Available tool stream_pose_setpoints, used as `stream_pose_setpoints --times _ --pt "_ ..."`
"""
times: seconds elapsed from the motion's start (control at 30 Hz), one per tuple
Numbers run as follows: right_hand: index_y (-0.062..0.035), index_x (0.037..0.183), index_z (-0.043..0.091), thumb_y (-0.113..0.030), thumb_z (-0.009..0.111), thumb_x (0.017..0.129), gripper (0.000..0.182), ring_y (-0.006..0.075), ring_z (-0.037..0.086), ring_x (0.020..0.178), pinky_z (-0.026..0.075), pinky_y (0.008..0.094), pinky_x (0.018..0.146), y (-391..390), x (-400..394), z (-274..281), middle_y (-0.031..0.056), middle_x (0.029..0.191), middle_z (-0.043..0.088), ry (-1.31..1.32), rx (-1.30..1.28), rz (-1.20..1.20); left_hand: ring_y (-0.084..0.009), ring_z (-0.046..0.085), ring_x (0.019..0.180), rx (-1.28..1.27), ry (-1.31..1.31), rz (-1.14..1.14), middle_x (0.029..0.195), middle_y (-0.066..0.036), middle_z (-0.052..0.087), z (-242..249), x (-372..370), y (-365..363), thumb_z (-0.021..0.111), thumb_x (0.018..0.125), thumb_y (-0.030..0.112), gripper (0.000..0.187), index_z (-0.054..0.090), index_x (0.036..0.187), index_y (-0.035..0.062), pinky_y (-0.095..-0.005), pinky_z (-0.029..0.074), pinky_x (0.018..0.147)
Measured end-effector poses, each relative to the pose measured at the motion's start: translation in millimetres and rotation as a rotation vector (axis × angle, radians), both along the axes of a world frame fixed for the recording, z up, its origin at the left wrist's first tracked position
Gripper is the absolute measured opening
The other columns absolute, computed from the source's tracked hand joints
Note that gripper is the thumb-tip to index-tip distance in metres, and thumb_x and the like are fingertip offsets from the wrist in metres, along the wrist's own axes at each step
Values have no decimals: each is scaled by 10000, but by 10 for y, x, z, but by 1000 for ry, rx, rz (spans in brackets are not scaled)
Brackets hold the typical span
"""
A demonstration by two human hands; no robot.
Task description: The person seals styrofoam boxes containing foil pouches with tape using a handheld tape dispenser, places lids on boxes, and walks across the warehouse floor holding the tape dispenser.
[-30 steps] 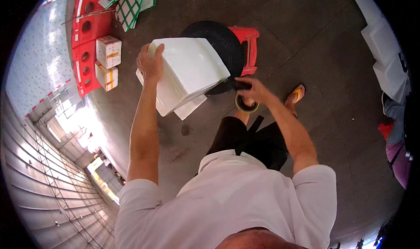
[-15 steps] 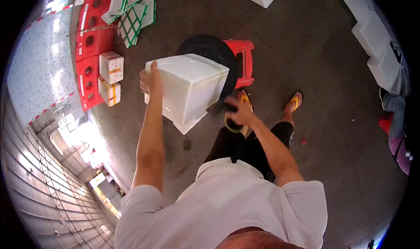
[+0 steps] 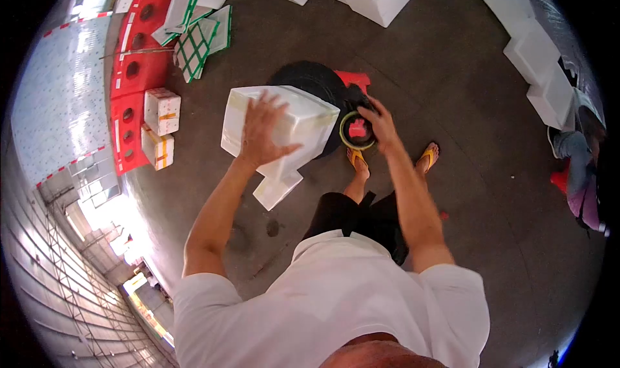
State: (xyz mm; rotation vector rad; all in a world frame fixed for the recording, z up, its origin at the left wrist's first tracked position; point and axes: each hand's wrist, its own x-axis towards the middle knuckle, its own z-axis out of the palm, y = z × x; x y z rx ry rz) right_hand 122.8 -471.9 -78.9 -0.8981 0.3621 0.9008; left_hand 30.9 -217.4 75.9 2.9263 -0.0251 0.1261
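A white foam box (image 3: 310, 119) rests at an angle on a round black disc (image 3: 300, 72), and a white corner piece sticks out below it. My left hand (image 3: 263, 132) is over the near left face of the box with its fingers spread; whether the palm touches the foam cannot be made out. Just right of the box, my right hand (image 3: 382, 126) grips a roll of tape (image 3: 345, 139), a ring with a yellowish edge. Red shows through the hole of the roll. Part of a red stool (image 3: 355, 79) appears behind the disc.
Taped cartons (image 3: 161, 111) stand at left by red barriers (image 3: 132, 67). Green-taped foam panels (image 3: 196, 48) lean at upper left. More foam boxes (image 3: 381, 3) line the top, and others (image 3: 533, 51) the right. A seated person (image 3: 575, 155) is at far right.
My left hand has left the box's far left side and spread over its near face. My right hand has raised the tape roll beside the box. The box has turned slightly.
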Motion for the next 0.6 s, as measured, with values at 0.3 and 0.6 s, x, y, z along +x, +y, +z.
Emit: stream_pose_setpoints --times 0.3,0.6 --pt "-119 1235 627 -246 742 737 526 185 592 1032 459 326 906 578 1042 572 87 1141 649 -867 -117 1042 -367 436 1189 -23 110 -183 1218 -162 474 -50 55 -94 757 634 241 675 440 1203 66 -559 244 1086" --pt "-79 1286 574 -261 721 790 549 137 588 901 463 298 806 -69 25 216 66 1026 654 -752 -156 678 -339 403 1170 23 -107 644 1165 -157 497 -420 786 -1 740 687 309 596 469 1160 69 -481 255 1041"
